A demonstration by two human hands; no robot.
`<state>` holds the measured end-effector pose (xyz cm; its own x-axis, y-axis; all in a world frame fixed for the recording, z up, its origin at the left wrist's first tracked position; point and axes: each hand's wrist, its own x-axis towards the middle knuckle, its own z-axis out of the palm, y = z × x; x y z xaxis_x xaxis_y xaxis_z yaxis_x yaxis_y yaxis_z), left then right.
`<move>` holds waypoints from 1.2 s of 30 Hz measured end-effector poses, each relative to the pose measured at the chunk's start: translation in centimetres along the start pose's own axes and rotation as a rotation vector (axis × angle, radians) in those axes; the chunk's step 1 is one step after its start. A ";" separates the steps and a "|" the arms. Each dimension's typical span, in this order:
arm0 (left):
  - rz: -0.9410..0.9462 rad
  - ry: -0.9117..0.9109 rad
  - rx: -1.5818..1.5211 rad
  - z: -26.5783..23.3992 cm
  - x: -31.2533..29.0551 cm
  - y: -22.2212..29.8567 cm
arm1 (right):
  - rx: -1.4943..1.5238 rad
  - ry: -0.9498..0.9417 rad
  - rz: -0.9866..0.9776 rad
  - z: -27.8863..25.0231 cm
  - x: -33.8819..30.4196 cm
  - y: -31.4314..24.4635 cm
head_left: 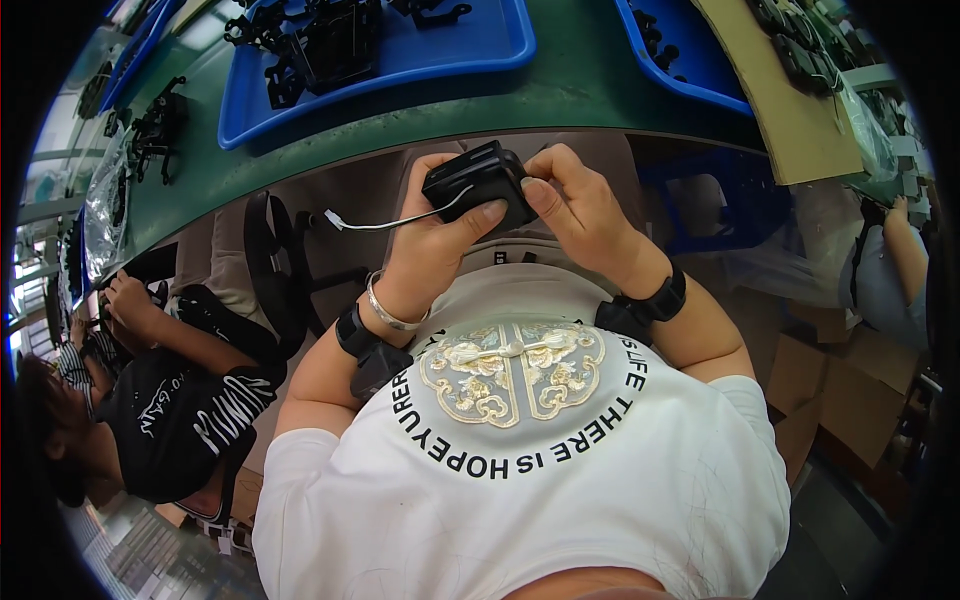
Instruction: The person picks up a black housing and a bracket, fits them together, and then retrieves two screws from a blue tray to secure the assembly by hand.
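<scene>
Head view: gripped by the left hand (432, 232) and pinched at its right end by the right hand (588, 208), a black housing (472, 188) with a white-plugged cable (400, 222) is held before the surface's near edge; beyond, black parts (335, 50) are carried in a blue tray (440, 45).

One head-worn fisheye faces steeply down — left hand (432, 240) and right hand (590, 215) near, green table (590, 85) farther
</scene>
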<state>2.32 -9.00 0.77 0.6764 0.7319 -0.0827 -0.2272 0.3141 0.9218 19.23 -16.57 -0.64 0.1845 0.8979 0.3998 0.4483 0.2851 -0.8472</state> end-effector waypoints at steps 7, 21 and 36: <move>-0.040 -0.085 0.144 -0.2 -0.1 0.3 | 0.116 0.051 0.027 0.2 -0.3 0.8; -0.198 0.037 -0.200 0.3 0.0 0.7 | 0.160 -0.022 -0.013 0.4 0.2 -0.1; -0.018 0.128 -0.225 0.3 0.2 0.7 | -0.067 -0.140 -0.280 -1.3 0.9 -1.1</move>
<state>2.50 -8.83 1.49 0.5909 0.7910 -0.1588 -0.3758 0.4441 0.8134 20.01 -16.52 1.08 -0.0746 0.8265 0.5579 0.5217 0.5091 -0.6845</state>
